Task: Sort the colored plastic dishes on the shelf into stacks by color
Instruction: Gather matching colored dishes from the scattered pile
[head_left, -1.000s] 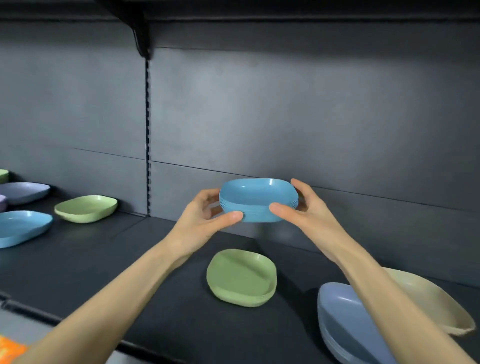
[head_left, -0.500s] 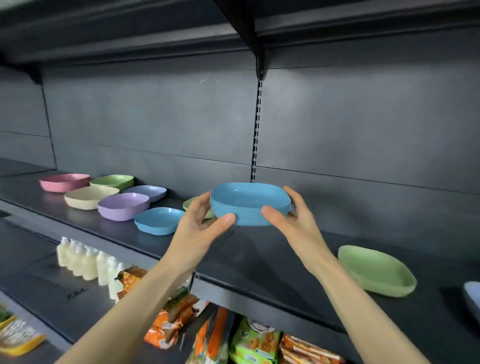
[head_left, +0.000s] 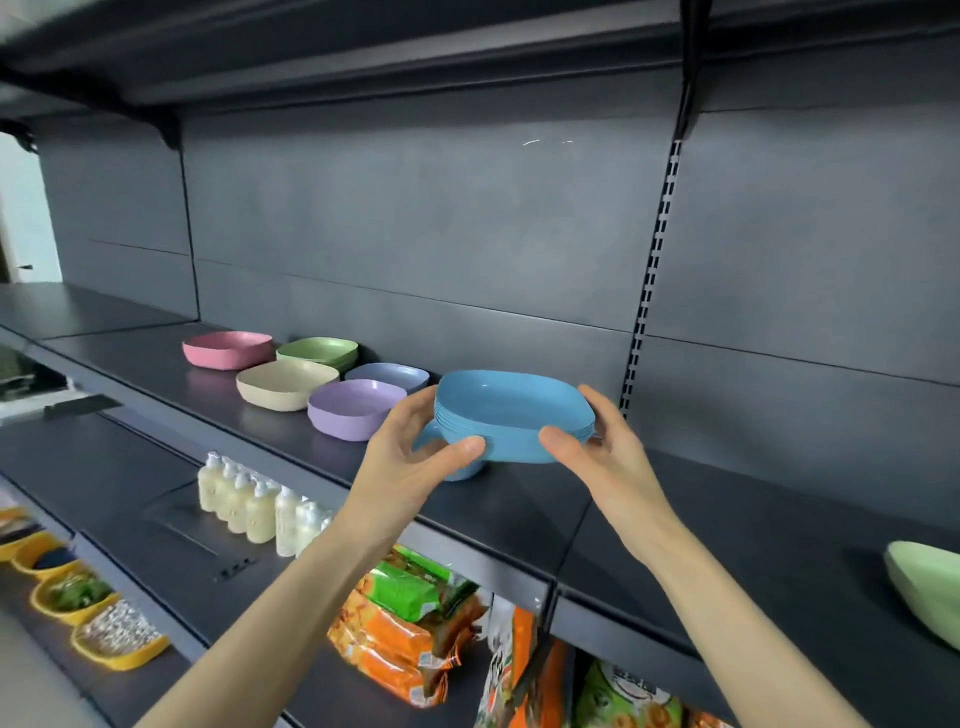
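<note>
A stack of several blue dishes (head_left: 511, 415) hangs just above the dark shelf (head_left: 519, 509). My left hand (head_left: 410, 457) grips its left rim and my right hand (head_left: 597, 447) grips its right rim. Another blue dish (head_left: 462, 470) sits on the shelf right under the stack, mostly hidden by it and my left hand. To the left stand a purple stack (head_left: 353, 408), a lavender-blue stack (head_left: 389, 375), a cream stack (head_left: 285, 383), a green stack (head_left: 319, 352) and a pink stack (head_left: 228, 348). A lone green dish (head_left: 924, 592) lies at the far right.
Another shelf runs overhead, and a slotted upright (head_left: 649, 291) rises behind the stack. Below the shelf are snack bags (head_left: 405, 623), small white bottles (head_left: 249, 499) and yellow trays (head_left: 78, 603). Bare shelf lies between my right hand and the green dish.
My hands have carried the blue stack leftward along the shelf toward the coloured stacks; it now sits over the lone blue dish. The view swung left, so the right-hand dishes left the frame.
</note>
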